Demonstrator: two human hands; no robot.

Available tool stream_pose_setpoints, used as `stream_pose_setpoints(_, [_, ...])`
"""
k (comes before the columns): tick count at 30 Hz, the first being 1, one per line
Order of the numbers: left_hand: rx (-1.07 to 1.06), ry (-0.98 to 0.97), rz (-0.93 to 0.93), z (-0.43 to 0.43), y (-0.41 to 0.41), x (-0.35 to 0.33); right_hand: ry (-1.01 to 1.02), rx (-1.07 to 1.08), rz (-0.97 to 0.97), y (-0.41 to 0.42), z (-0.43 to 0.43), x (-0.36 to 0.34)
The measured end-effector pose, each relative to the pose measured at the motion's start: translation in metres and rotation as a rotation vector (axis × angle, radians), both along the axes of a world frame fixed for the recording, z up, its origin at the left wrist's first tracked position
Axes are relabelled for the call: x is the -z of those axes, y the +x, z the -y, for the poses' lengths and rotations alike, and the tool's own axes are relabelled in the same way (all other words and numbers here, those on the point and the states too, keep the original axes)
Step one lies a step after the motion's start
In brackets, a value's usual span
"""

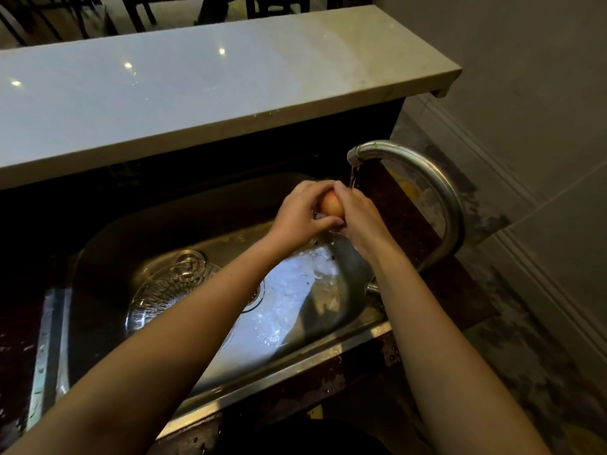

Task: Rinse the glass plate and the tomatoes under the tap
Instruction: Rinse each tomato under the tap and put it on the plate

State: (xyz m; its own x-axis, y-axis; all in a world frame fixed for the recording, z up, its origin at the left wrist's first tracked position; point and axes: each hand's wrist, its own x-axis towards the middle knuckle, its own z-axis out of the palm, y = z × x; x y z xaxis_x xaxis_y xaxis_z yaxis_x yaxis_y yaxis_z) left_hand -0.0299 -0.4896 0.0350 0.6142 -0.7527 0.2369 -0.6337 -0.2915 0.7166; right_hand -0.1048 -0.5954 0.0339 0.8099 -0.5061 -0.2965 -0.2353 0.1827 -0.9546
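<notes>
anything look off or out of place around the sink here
Nothing is spilled or broken. The one mild oddity: the glass plate lies in the sink partly over the drain, under the left forearm. Both hands, left hand and right hand, hold a tomato beside the tap stream.

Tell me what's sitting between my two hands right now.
A tomato, cupped between your left hand and right hand beneath the tap, per the head view.

Both forearms are bare from the near edge of the view up to the wrists, with no sleeve, watch, bracelet or glove showing, and the left hand (300,211) and right hand (358,213) carry no visible rings.
</notes>
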Motion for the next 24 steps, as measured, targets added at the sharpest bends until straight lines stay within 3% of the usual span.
stream_pose_setpoints(5, [0.001,-0.031,-0.060,-0.006,0.003,0.002,0.283,0.198,0.084,0.002,-0.005,-0.005])
stream_pose_setpoints(10, [0.041,-0.052,0.027,-0.009,-0.004,0.003,-0.018,0.118,0.038,-0.003,-0.009,-0.001])
stream_pose_setpoints(15, [0.039,-0.021,0.085,-0.004,-0.011,0.002,0.139,0.332,-0.053,0.001,-0.011,-0.007])
stream_pose_setpoints(19, [0.040,-0.016,0.068,-0.001,-0.011,-0.003,-0.044,0.189,-0.046,-0.004,-0.011,-0.008])
stream_pose_setpoints(24, [0.074,-0.015,0.018,0.006,-0.010,-0.009,0.277,0.409,-0.106,0.000,-0.007,-0.024])
